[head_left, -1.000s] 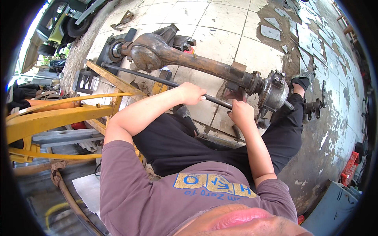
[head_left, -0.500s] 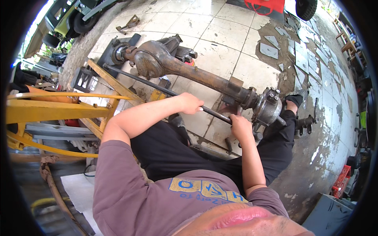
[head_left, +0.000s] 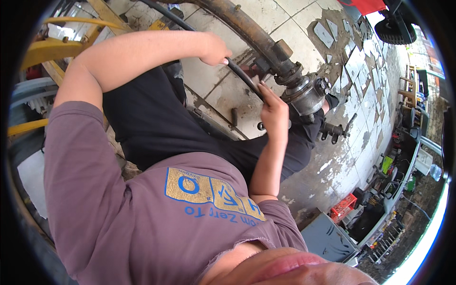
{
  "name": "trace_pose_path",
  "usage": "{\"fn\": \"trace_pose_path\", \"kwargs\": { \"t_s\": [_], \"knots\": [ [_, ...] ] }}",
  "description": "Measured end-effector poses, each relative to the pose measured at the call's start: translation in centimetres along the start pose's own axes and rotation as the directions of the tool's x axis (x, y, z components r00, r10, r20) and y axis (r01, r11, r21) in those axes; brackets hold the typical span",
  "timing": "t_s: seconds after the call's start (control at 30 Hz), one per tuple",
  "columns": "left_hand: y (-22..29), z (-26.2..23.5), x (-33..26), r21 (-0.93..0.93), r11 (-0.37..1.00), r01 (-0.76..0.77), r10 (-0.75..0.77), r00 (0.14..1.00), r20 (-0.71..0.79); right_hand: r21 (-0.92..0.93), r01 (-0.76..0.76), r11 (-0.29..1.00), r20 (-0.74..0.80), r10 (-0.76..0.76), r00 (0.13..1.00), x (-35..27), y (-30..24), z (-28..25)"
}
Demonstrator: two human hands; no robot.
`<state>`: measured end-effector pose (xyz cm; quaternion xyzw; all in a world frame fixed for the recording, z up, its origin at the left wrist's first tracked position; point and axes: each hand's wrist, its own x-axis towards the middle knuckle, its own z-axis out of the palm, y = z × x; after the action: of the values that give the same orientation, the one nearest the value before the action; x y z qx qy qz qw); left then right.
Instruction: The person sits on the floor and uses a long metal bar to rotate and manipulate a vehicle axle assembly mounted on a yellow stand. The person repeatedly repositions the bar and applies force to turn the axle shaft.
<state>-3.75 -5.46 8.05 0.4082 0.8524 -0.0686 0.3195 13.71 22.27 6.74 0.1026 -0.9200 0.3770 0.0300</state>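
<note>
A long dark rod (head_left: 243, 76) slants down from the upper left, across the front of my body. My left hand (head_left: 214, 49) is closed around it partway along. At the rod's lower right end, my right hand (head_left: 274, 111) has its fingers stretched out against the rod, not wrapped round it; the rod's tip is hidden there. Just beyond lies a rusty vehicle axle housing (head_left: 251, 33), its grey metal hub end (head_left: 306, 95) close to my right hand and beside my right leg.
A short dark metal pin (head_left: 234, 117) stands on the tiles between my legs. Yellow metal frames (head_left: 52, 50) are at the left. Broken tile pieces (head_left: 324, 35) lie at the upper right. A red crate (head_left: 344, 207) and a grey box (head_left: 327, 237) are at the lower right.
The view has swung to the right, so the axle's left part has left the picture. My right hand has loosened from its grip on the rod and its fingers have straightened.
</note>
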Motion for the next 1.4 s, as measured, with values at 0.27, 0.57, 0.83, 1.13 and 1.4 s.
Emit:
{"fn": "trace_pose_path", "kwargs": {
  "t_s": [0.27,0.57,0.83,1.13,1.4],
  "knots": [
    [0.0,0.2,0.6,-0.048,0.999,-0.024,0.021,0.998,-0.061,-0.255,-0.020,0.967,0.042,0.032,0.999,1.7,0.8,4.0],
    [0.0,0.9,0.2,-0.019,0.999,-0.042,0.041,0.998,-0.053,-0.040,-0.102,0.994,0.050,0.104,0.993,2.5,-0.1,4.0],
    [-0.3,-1.2,0.5,0.013,1.000,-0.024,0.023,0.998,0.057,-0.047,-0.120,0.992,0.048,0.122,0.991,2.5,0.3,2.7],
    [-1.1,-0.4,0.3,-0.036,0.997,-0.061,0.062,0.998,0.015,0.064,-0.031,0.997,0.079,0.026,0.997,1.9,0.2,0.1],
    [-0.2,-1.5,0.3,0.028,1.000,-0.012,0.010,0.996,0.087,-0.144,0.060,0.988,0.032,-0.056,0.998,1.7,0.6,3.0]
  ]
}}
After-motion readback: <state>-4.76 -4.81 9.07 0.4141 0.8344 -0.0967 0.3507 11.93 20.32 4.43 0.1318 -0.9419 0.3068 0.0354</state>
